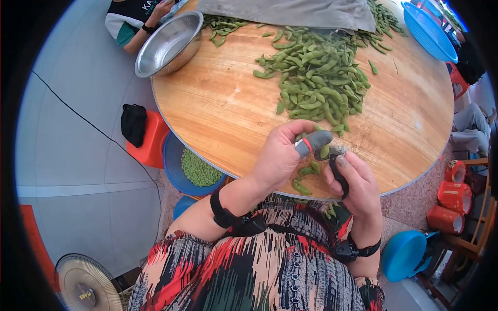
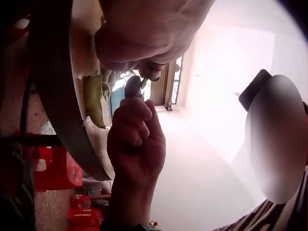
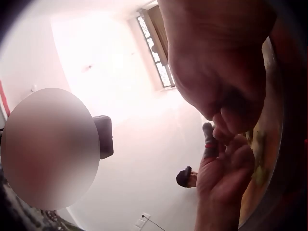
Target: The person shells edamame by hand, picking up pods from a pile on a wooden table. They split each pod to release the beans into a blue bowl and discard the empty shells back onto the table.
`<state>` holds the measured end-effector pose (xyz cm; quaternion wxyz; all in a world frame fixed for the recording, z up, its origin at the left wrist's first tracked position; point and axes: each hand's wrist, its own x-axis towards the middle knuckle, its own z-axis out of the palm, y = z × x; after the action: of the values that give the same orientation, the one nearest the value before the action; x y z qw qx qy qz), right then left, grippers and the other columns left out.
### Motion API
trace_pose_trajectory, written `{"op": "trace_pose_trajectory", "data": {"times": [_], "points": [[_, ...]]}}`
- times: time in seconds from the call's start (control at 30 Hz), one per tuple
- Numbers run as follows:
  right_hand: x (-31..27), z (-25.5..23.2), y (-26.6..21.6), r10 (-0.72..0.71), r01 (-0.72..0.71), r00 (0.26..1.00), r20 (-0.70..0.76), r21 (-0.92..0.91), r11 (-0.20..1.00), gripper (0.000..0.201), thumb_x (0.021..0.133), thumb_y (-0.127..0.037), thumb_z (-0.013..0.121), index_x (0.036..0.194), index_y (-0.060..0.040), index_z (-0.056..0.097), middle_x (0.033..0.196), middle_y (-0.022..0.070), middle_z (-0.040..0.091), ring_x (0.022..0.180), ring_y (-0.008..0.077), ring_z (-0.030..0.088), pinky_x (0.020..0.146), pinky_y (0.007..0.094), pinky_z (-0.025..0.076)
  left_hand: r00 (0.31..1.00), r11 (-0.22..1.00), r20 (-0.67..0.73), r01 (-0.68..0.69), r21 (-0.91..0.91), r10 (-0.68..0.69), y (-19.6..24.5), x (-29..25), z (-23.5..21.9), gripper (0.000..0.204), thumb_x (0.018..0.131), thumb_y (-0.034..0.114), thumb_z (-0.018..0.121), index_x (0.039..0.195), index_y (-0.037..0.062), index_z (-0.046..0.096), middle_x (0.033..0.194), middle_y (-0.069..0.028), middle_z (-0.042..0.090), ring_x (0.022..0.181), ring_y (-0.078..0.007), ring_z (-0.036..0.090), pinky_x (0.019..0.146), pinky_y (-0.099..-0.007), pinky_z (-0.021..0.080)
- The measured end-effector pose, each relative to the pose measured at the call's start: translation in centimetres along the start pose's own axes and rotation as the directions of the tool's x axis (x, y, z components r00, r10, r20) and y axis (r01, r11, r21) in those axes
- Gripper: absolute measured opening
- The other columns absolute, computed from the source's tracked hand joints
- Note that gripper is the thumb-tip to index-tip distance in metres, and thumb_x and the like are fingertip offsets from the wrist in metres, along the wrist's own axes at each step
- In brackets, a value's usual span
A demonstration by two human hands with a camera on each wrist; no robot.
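At the far left a round-caged fan (image 1: 83,287) stands on the floor, and beyond it a black bag (image 1: 134,124) lies on a red plastic stool (image 1: 148,147). A stainless-steel bowl (image 1: 168,44) sits tilted at the table's left edge; below that edge, shelled green beans (image 1: 199,168) lie in a blue basin (image 1: 170,155).

Next comes the left hand (image 1: 275,153), held over the near side of the round wooden table (image 1: 218,114). A green soybean pod (image 1: 324,151) lies at the tip of its thumb, on the side facing the other hand. The grip there is narrow: thumb and fingers pinch the pod, the thumb wearing a grey finger cover (image 1: 316,140) with a red band. A few loose pods (image 1: 309,169) lie on the tabletop below and between the hands, and the large pile of pods (image 1: 327,78) spreads just beyond them, up to a grey cloth (image 1: 290,13).

To the right of the pinched pod is the right hand (image 1: 360,184), its fingers curled tightly round a black-handled tool (image 1: 340,176), thumb on top. The tool's metal part points towards the pod; whether they touch, I cannot tell.

Farther right, a blue plastic basket (image 1: 428,31) leans out at the table's edge, and red containers (image 1: 454,197) stand below.
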<state>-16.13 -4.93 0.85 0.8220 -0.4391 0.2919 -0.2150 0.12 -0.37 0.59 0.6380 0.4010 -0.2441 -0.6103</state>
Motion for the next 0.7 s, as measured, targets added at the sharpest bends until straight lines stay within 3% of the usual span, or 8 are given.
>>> {"op": "trace_pose_trajectory", "data": {"times": [0.13,0.33,0.4,0.43,0.5,0.63,0.67,0.7], "points": [[0.2,0.2,-0.3,0.06,-0.063,0.998,0.034,0.065,0.996,0.018,0.095,-0.017,0.04,0.091,-0.0035,0.051,0.068,-0.002,0.049,0.051,0.002,0.035,0.043,0.0172,0.027,0.995,0.997,-0.076,-0.056,0.044,0.059,-1.1,0.2,-0.1,0.011,0.082,0.011,0.064,0.091,0.0058,0.059,0.081,0.0004,0.061,0.07,-0.0047,0.055,0.058,-0.0169,0.042],[0.7,0.1,0.3,0.049,-0.054,0.998,0.039,0.127,0.99,0.015,0.094,-0.014,0.043,0.089,-0.0036,0.052,0.065,-0.003,0.048,0.049,0.0011,0.034,0.042,0.0167,0.025,0.978,0.934,-0.071,-0.166,0.316,0.198,-1.2,-0.1,-0.4,0.011,0.083,0.01,0.062,0.09,0.004,0.057,0.078,0.0005,0.059,0.068,-0.0058,0.054,0.061,-0.0186,0.043],[0.5,0.1,0.2,0.054,-0.056,0.998,0.024,0.1,0.993,0.014,0.093,-0.013,0.043,0.088,-0.0036,0.052,0.065,-0.0029,0.048,0.048,0.0009,0.034,0.041,0.0164,0.025,0.997,0.998,0.02,0.069,0.006,-0.069,-1.3,0.0,-1.0,0.01,0.085,0.011,0.059,0.092,0.004,0.056,0.077,0.0003,0.057,0.068,-0.0056,0.053,0.06,-0.0189,0.043],[0.5,0.2,0.2,0.059,-0.06,0.998,0.01,0.073,0.996,0.014,0.093,-0.012,0.043,0.087,-0.0036,0.052,0.064,-0.0028,0.048,0.048,0.0007,0.033,0.041,0.0162,0.025,0.998,0.998,0.019,0.067,0.003,-0.067,-1.0,0.0,-1.3,0.01,0.085,0.011,0.059,0.092,0.004,0.056,0.077,0.0003,0.057,0.068,-0.0056,0.053,0.06,-0.0189,0.043],[0.4,0.7,-0.5,0.088,-0.089,0.996,0.013,0.098,0.991,0.013,0.093,-0.013,0.045,0.086,-0.0038,0.052,0.064,-0.003,0.048,0.047,0.0007,0.034,0.041,0.0162,0.025,0.933,0.904,0.277,0.309,-0.296,-0.229,-0.1,0.2,-1.6,0.011,0.086,0.014,0.058,0.092,0.0047,0.056,0.076,0.0004,0.056,0.067,-0.0055,0.053,0.059,-0.0189,0.042],[0.7,0.7,0.1,0.073,-0.07,0.993,-0.089,0.029,0.997,0.011,0.09,-0.012,0.05,0.086,-0.004,0.054,0.063,-0.0037,0.049,0.049,0.0001,0.036,0.041,0.0163,0.026,0.925,0.876,0.286,0.341,-0.341,-0.249,0.0,0.4,-1.5,0.012,0.085,0.013,0.06,0.093,0.0051,0.055,0.076,0.0022,0.055,0.068,-0.003,0.051,0.059,-0.0183,0.041],[0.9,0.5,0.6,0.072,-0.071,0.993,-0.088,0.022,0.997,0.011,0.09,-0.012,0.05,0.086,-0.004,0.054,0.063,-0.0037,0.049,0.049,0.0001,0.036,0.041,0.0163,0.026,0.963,0.978,0.193,0.202,-0.056,-0.188,0.0,0.3,-0.8,0.014,0.084,0.012,0.062,0.093,0.0048,0.055,0.077,0.003,0.055,0.069,-0.0021,0.051,0.059,-0.0178,0.041],[1.2,0.3,1.1,-0.15,0.106,0.979,-0.137,-0.285,0.953,0.01,0.09,-0.012,0.051,0.087,-0.0043,0.056,0.062,-0.0037,0.05,0.049,-0.0003,0.037,0.041,0.0163,0.026,0.988,0.967,0.121,0.063,0.246,-0.095,0.2,0.2,-0.3,0.016,0.082,0.011,0.064,0.093,0.0046,0.055,0.079,0.0037,0.055,0.07,-0.0012,0.05,0.059,-0.0173,0.041]]}}
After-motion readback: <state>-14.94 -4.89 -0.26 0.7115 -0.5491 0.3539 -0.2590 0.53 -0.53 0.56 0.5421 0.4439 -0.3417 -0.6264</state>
